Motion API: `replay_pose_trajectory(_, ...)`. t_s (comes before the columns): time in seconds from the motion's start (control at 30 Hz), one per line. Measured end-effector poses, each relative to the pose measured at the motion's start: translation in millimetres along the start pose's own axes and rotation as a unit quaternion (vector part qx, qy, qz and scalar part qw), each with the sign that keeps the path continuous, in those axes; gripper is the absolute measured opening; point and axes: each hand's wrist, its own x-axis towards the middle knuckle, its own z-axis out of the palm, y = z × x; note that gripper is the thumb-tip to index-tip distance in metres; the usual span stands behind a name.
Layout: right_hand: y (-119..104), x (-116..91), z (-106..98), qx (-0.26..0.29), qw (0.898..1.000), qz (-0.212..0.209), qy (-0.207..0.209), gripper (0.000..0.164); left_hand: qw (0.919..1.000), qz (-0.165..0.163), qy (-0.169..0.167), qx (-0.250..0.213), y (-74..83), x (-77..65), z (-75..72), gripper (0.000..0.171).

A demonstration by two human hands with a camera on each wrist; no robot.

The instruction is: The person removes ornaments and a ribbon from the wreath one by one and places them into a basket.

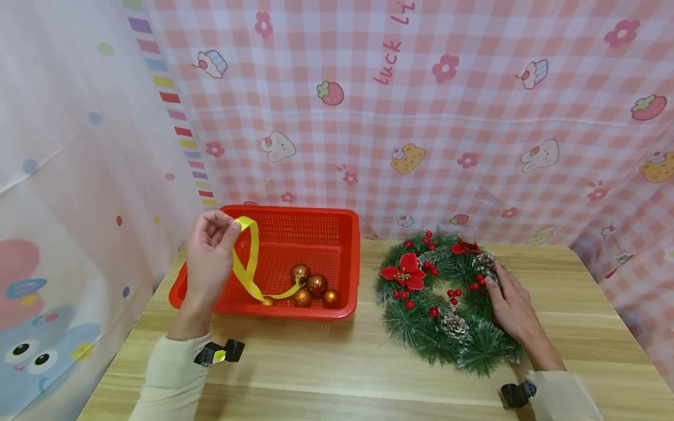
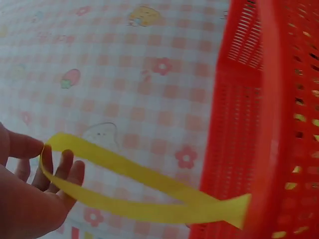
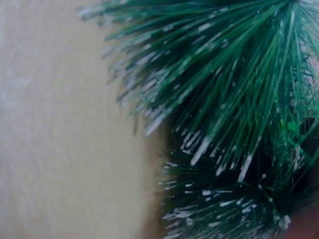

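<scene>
My left hand [image 1: 209, 248] pinches a loop of yellow ribbon [image 1: 253, 257] between thumb and fingers, above the left side of a red plastic basket [image 1: 347, 234]. The ribbon hangs down into the basket and trails to several shiny gold-brown ball ornaments [image 1: 317, 285]. In the left wrist view, the ribbon loop [image 2: 124, 167] stretches from the fingertips over the basket's rim [image 2: 274, 99]. On the right, my right hand [image 1: 513, 304] holds the outer edge of a green Christmas wreath [image 1: 405, 321], beside a pine cone [image 1: 483, 264]. Needles hide most of that hand in its wrist view.
The wreath lies on a wooden table [image 1: 337, 374], right of the basket, and carries red berries and a red poinsettia [image 1: 404, 272]. Behind the table hangs a pink checked curtain [image 1: 368, 140]; a pale printed one [image 1: 68, 175] hangs at the left.
</scene>
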Motion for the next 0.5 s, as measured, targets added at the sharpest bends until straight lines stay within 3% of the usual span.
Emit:
replay_pose_trajectory(0.1, -0.9, -0.6, -0.2, -0.002, 1.000, 0.000, 0.001, 0.063, 0.9978, -0.016, -0.032, 0.055, -11.0, -1.5, -0.6, 0.013)
replay_pose_trajectory(0.23, -2.3, -2.2, -0.4, -0.003, 1.000, 0.001, 0.001, 0.063, 0.9872, -0.021, -0.072, 0.140, -23.4, -3.7, -3.5, 0.019)
replay_pose_trajectory(0.43, -4.4, -2.2, 0.8, -0.002, 1.000, -0.001, 0.005, 0.063, 0.9645, -0.023, -0.109, 0.240, -33.4, -8.0, -9.5, 0.022)
replay_pose_trajectory(0.5, -5.2, -1.3, 1.3, -0.002, 1.000, 0.000, 0.006, 0.063, 0.9519, -0.023, -0.126, 0.278, -35.0, -9.3, -12.2, 0.024)
